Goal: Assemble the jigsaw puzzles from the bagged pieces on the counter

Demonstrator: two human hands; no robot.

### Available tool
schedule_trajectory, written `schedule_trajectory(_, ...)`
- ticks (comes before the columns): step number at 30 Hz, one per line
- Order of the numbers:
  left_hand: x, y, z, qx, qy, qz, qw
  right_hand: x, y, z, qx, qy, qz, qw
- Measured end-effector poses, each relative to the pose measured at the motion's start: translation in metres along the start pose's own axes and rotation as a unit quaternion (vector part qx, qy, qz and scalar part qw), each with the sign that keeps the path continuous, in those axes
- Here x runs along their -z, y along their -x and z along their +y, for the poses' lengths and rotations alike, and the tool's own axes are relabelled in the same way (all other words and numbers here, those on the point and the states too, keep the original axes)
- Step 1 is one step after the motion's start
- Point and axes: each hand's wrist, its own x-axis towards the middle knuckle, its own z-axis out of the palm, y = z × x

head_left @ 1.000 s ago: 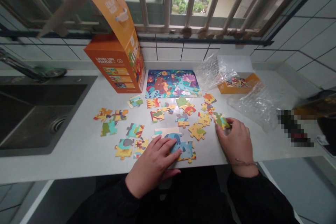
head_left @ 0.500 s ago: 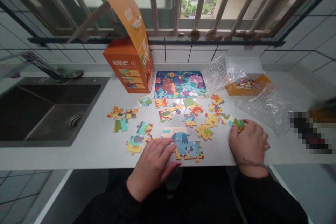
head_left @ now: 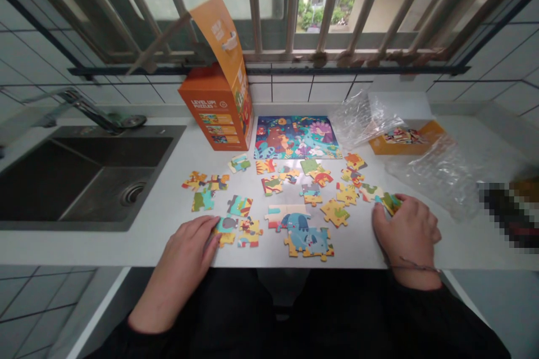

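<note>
My left hand (head_left: 189, 244) is at the front of the counter, its thumb and fingertips closed on the left edge of a puzzle piece (head_left: 227, 225) with a grey shape on turquoise. Just right of that lies a yellow puzzle piece (head_left: 250, 232). My right hand (head_left: 407, 235) rests at the right, thumb and fingers around a green puzzle piece (head_left: 393, 202); the palm hides part of it. Between the hands are joined pieces showing blue elephants (head_left: 309, 240). Several loose pieces, among them a yellow one with green leaves (head_left: 336, 212), lie scattered behind.
A dark sink (head_left: 101, 219) is set into the counter at left. An orange puzzle box (head_left: 214, 118) stands open beside a colourful picture sheet (head_left: 297, 137). Clear plastic wrap (head_left: 446, 179) and a shallow yellow box (head_left: 404, 140) with pieces inside are at right.
My left hand has moved left, from beside the elephant pieces to the grey-and-turquoise piece. My right hand stays at the green piece. The whole view has shifted slightly.
</note>
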Motion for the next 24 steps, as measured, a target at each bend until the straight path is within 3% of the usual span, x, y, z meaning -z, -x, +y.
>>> schedule_trajectory(3,0.005,-0.005,-0.001,0.000,0.003,0.006,1.000,-0.001,-0.001,0.001,-0.004,0.000,-0.003,1.000)
schedule_trajectory(9,0.009,-0.003,0.008,-0.059,0.003,-0.003,0.998,0.000,0.000,-0.001,-0.001,0.010,-0.007,1.000)
schedule_trajectory(14,0.016,-0.007,0.001,0.017,-0.066,0.004,0.998,-0.001,0.000,-0.001,0.007,0.021,0.000,1.000)
schedule_trajectory(16,0.021,-0.026,0.000,0.035,-0.082,0.002,0.996,-0.001,0.000,0.000,0.012,0.019,0.002,1.000)
schedule_trajectory(19,0.023,-0.076,0.003,0.029,-0.068,0.004,0.997,-0.003,0.000,0.001,0.016,0.011,0.011,1.000)
schedule_trajectory(24,0.005,-0.172,0.007,0.015,-0.029,-0.058,0.998,-0.003,0.001,0.001,0.012,0.015,0.004,1.000)
